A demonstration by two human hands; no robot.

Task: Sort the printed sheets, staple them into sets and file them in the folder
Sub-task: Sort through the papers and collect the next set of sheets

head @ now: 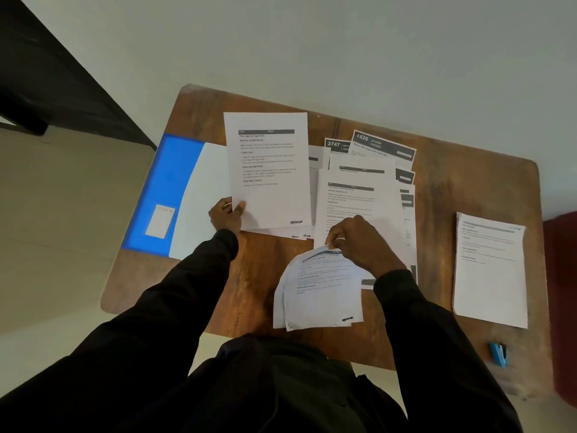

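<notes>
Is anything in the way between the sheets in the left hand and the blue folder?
Nothing visible is. The left hand pinches the sheets by their lower left corner, directly beside the blue folder at the left; the sheets' left edge overlaps the folder's white part.

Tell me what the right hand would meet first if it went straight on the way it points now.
Probably the spread pile of sheets just beyond the right hand; the hand's height above it is unclear.
</notes>
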